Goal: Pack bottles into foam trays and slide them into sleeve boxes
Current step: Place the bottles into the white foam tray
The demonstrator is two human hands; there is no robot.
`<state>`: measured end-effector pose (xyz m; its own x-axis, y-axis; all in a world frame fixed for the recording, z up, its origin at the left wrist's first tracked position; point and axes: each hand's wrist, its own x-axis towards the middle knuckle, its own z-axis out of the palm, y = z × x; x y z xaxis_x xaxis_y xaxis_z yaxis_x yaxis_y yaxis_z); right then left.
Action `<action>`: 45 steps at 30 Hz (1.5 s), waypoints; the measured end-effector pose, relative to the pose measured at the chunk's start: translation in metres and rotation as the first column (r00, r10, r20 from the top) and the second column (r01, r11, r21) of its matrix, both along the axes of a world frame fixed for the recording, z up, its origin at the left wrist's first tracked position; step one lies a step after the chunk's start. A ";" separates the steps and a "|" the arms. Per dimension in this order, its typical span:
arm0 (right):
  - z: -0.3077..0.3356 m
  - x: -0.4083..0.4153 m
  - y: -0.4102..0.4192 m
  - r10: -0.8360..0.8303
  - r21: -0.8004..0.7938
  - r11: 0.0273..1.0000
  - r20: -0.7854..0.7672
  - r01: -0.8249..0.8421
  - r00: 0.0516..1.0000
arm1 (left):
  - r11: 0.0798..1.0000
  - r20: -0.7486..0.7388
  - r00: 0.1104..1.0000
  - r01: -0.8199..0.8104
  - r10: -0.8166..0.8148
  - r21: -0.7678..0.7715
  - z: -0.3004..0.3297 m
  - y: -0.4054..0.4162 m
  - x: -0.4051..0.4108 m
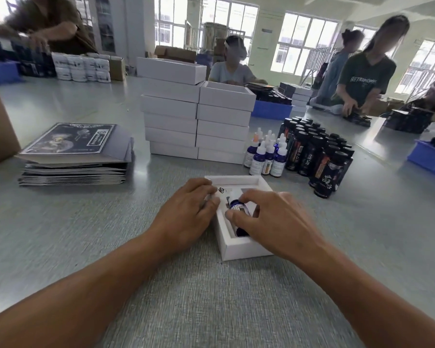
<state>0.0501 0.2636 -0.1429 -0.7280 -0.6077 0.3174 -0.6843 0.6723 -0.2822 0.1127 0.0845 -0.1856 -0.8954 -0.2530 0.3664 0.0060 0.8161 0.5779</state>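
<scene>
Bright daylight enters through far windows (304,43), which are overexposed. Shadows are soft. Edges show wide-angle distortion and blur.

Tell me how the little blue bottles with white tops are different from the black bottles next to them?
The blue dropper bottles are shorter, with pointed white dropper tops; the black bottles are taller, with flat black caps. The blue ones have pale labels; the black ones have dark labels with white and orange markings. There are only a few blue ones, but many more black ones. Both groups stand upright, side by side on the grey table.
</scene>
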 end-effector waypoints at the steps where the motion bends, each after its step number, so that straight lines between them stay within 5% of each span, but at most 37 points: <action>1: 0.001 0.000 0.000 0.006 0.016 1.000 -0.001 -0.006 1.000 | 1.000 0.000 1.000 0.001 -0.001 0.004 0.000 0.000 0.000; 8: 0.006 -0.003 0.003 0.083 0.077 0.992 0.152 -0.095 0.985 | 1.000 0.014 1.000 -0.001 0.001 0.007 0.000 0.000 0.000; 20: 0.006 -0.006 0.001 0.068 0.193 0.976 0.169 -0.100 0.983 | 1.000 0.066 0.997 0.030 -0.030 0.010 0.001 0.003 0.002; 36: -0.008 0.004 0.005 0.099 0.171 0.980 0.022 -0.101 0.995 | 0.986 0.187 0.970 0.163 -0.157 -0.021 0.004 0.026 0.016; 38: -0.007 0.001 0.007 0.106 0.118 0.987 0.030 -0.109 0.994 | 0.985 0.193 0.967 0.169 -0.163 -0.015 0.005 0.027 0.017; 41: 0.001 -0.018 0.016 0.057 -0.177 0.983 0.075 -0.043 0.996 | 0.984 0.201 0.965 0.178 -0.171 -0.014 0.007 0.026 0.016; 45: 0.007 -0.065 0.046 -0.166 -0.453 0.856 0.215 0.249 0.962 | 0.981 0.228 0.957 0.192 -0.179 -0.036 0.007 0.029 0.008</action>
<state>-0.0154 0.3093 -0.1355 -0.8865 -0.2444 0.3929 -0.4603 0.5512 -0.6959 0.1210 0.1138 -0.1785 -0.9852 -0.0592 0.1610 0.0366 0.8443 0.5346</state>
